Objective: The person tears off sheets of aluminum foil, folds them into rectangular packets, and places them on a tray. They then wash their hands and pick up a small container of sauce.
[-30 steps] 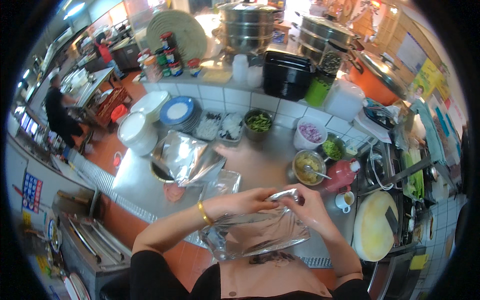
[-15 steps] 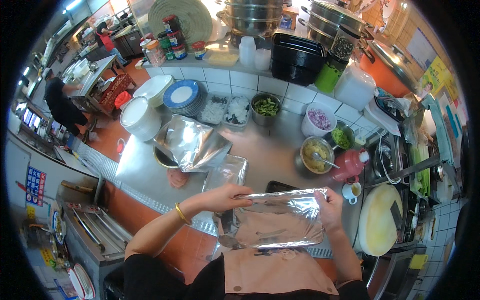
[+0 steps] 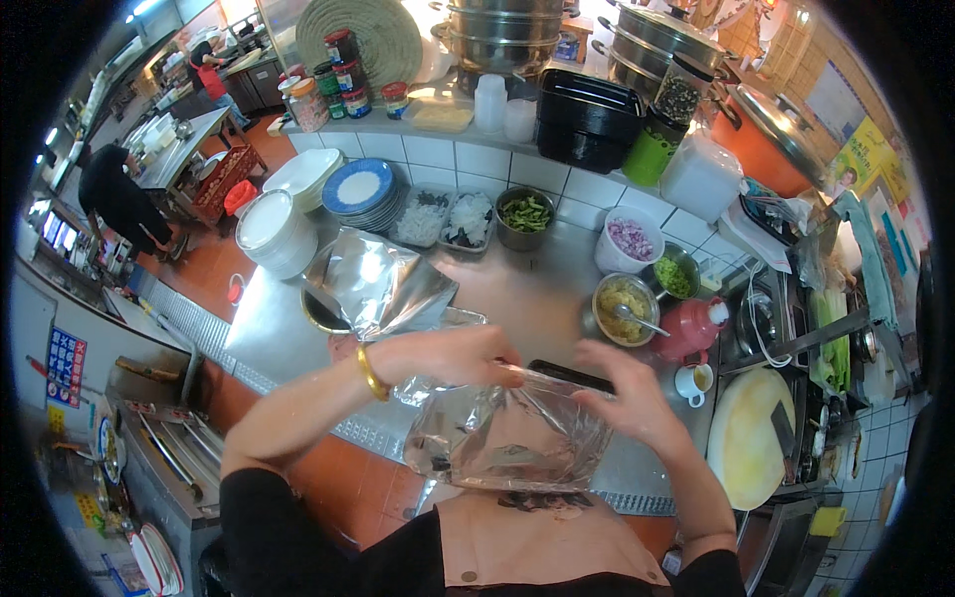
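Pinching one foil sheet [image 3: 507,438] hanging below, the left hand [image 3: 456,355] is nearly closed; the right hand [image 3: 634,395] gapes beside the foil — one white cup [image 3: 688,386] stands further right.

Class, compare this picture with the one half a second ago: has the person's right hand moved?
Yes. Judged against the cup, the right hand has shifted left, away from it.
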A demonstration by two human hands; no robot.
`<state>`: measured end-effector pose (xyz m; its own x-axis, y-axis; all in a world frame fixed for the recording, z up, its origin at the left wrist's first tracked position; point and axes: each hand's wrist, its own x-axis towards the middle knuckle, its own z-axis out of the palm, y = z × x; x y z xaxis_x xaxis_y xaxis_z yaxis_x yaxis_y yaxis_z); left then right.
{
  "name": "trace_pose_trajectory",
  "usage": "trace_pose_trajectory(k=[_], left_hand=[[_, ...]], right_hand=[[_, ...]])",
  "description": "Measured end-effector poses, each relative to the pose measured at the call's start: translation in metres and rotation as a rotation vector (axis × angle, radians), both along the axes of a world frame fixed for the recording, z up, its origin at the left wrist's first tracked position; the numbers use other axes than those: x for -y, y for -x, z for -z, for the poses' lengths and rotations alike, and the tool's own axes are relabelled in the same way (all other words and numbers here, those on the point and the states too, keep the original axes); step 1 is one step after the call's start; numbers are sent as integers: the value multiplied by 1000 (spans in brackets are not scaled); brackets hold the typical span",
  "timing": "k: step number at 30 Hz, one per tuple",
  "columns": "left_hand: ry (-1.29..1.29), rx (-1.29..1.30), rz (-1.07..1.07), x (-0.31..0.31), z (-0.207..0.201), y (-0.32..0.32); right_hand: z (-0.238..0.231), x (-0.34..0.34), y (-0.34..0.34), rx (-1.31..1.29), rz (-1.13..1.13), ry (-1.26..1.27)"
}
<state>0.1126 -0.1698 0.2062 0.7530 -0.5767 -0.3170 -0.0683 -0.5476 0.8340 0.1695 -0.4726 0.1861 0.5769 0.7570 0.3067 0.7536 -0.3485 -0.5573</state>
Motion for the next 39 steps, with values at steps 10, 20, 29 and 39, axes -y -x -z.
trace_pose_trajectory(k=[10,20,29,39], left_hand=[[-61,623,-312,6,-68,-9],[-169,931,-56,12,-57,7],[-34,315,-477,19,-60,6],[50,-297,-615,-3,-21,-22]], right_hand=[[-14,-37,6,-597,45,-143],[-9,-35,14,-595,21,-111],[-7,-38,22,-523,-8,-135],[-13,-37,26,-506,-3,-20]])
